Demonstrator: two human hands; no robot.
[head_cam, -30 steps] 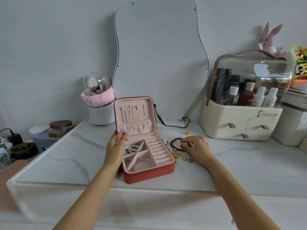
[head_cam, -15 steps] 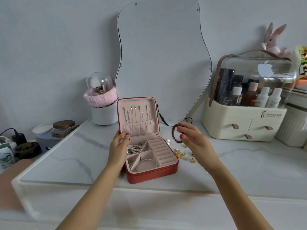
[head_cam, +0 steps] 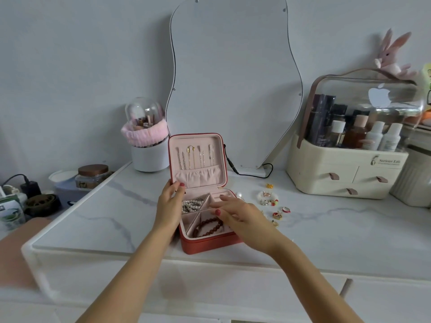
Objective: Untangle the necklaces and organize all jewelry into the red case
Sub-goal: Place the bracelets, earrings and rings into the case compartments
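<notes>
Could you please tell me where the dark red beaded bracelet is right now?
The dark red beaded bracelet lies in the front compartment of the open red case, just below the right hand and in front of the pearl strand.

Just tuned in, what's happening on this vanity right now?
A person is sorting jewelry into an open red case. The left hand holds the case at its left edge near the hinge. The right hand hovers over the tray with relaxed fingers, just above a dark red beaded bracelet lying in the front compartment. Pearl strands fill the back-left compartment. Several rings and earrings sit loose on the marble top, right of the case.
</notes>
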